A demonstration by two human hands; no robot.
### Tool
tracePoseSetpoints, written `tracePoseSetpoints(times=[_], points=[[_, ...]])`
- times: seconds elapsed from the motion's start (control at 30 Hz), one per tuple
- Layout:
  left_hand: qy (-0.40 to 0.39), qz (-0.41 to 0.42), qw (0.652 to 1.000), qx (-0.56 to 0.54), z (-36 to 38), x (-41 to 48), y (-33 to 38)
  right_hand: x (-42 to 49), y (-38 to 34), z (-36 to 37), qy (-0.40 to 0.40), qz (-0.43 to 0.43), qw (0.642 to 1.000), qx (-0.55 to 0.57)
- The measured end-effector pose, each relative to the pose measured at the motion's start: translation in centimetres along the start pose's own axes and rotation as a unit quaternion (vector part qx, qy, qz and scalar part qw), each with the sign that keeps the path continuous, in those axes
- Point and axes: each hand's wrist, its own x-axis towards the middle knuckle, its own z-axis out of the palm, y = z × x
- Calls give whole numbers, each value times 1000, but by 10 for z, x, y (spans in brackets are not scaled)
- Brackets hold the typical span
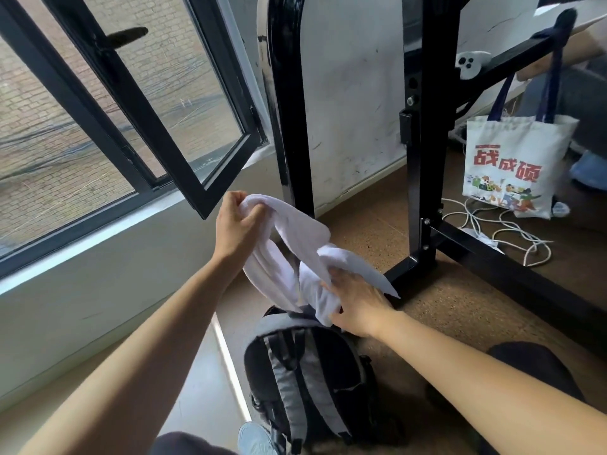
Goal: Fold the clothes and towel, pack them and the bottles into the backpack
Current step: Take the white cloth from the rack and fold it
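Left hand (238, 221) is clenching one end of the white towel (295, 254) in a tight grip, raised; right hand (356, 303) is grasping the bunched lower end. Towel is hanging just above the grey-and-black backpack (305, 382), which is standing on the floor (460, 310) between the person's knees.

Two bare hands are in view: the left hand (237, 221) and the right hand (356, 302). Between them hangs one white cloth (295, 257), a single piece. One backpack (305, 382) stands on the floor, black and grey, with two shoulder straps showing on its back. One canvas tote bag (515, 162) hangs at the right, with two dark handles. One open window sash (157, 103) swings inward, with one handle on its frame. One white controller (470, 62) sits on the black frame. One light blue shoe (254, 438) shows at the bottom edge. The white cables (505, 231) on the floor tangle too much to count.
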Motion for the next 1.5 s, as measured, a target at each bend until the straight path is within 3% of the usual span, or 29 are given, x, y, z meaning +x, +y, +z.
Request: tracePoseSetpoints(times=[0.1, 0.17, 0.2, 0.27, 0.33, 0.4, 0.5, 0.6, 0.73, 0.8, 0.9, 1.03, 1.2, 1.33, 1.4, 1.5], points=[[-8, -18, 996, -91, -20, -25, 17, -13, -13, 4, 36, -3, 998, 46], [-17, -36, 989, -140, -34, -50, 23, -28, -30, 6, 95, -18, 980, 174], [-28, -50, 984, -166, -40, -64, 25, -35, -41, 4, 98, -23, 951, 293], [-65, -88, 967, -232, -44, -89, 24, -48, -62, 0, 44, -27, 849, 527], [-87, -119, 953, -265, -45, -115, 16, -58, -77, 0, 24, -44, 787, 615], [-119, -131, 948, -266, -45, -141, -3, -69, -84, 8, 6, -64, 766, 640], [-173, -111, 957, -206, -47, -181, -34, -80, -85, 29, -33, -24, 757, 653], [-166, -59, 978, -112, -49, -215, -63, -91, -80, 57, -47, 22, 754, 654], [-73, -192, 966, -160, -42, -254, -95, -111, -80, 93, -72, 71, 808, 580], [-23, -260, 953, -154, -39, -266, -108, -116, -79, 107, -132, 77, 823, 547], [-25, -315, 934, -169, -38, -278, -125, -123, -80, 112, -222, 105, 812, 529], [-88, -314, 923, -202, -45, -285, -128, -119, -81, 105, -309, 132, 780, 528], [-42, -238, 953, -182, -60, -279, -128, -111, -86, 106, -279, 142, 814, 489], [-42, -262, 944, -197, -57, -280, -132, -126, -79, 107, -258, 129, 816, 500], [-58, -306, 926, -213, -52, -278, -126, -131, -77, 102, -233, 131, 821, 505], [-137, -339, 874, -322, -46, -274, -118, -129, -78, 77, -149, 156, 819, 532]])
